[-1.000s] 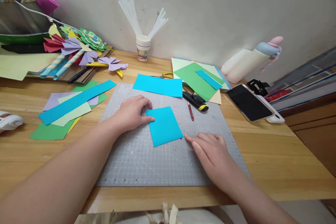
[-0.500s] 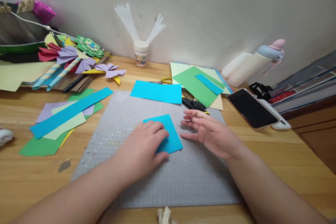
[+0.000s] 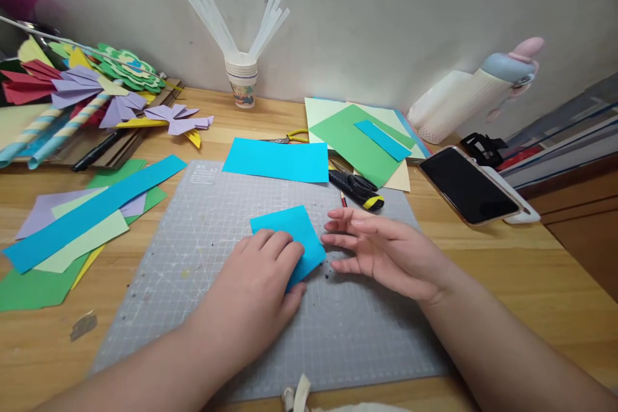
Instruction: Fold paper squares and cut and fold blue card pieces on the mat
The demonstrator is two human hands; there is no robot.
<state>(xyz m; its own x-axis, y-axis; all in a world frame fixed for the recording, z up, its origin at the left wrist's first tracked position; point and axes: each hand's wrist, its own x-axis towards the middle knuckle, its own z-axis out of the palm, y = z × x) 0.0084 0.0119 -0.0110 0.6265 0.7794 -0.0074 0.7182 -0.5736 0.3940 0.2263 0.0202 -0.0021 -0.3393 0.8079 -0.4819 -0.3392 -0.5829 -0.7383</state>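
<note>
A square-looking piece of blue paper [image 3: 309, 235] lies at a slant on the grey cutting mat [image 3: 193, 296]. My left hand [image 3: 265, 270] is closed on its near left part, fingers across the top and thumb at the near edge, hiding that portion. To the right of the paper, my right hand [image 3: 381, 248] is open and holds nothing; its fingers are apart, with the tips close to the paper's right edge. Beyond both hands, a blue paper rectangle [image 3: 277, 159] lies across the mat's far edge.
At left are coloured paper strips [image 3: 96, 212] and paper flowers [image 3: 120, 87]. Yellow-handled pliers [image 3: 294, 137], a black-handled tool [image 3: 355, 190] and green paper [image 3: 357, 141] lie at the back. A cup of white strips [image 3: 241, 80], a phone [image 3: 468, 183] and a bottle [image 3: 483, 90] stand around.
The view has shifted, so the things at left sit further left. The blue paper has turned slightly under my left hand. My right hand stays beside it, fingers still spread.
</note>
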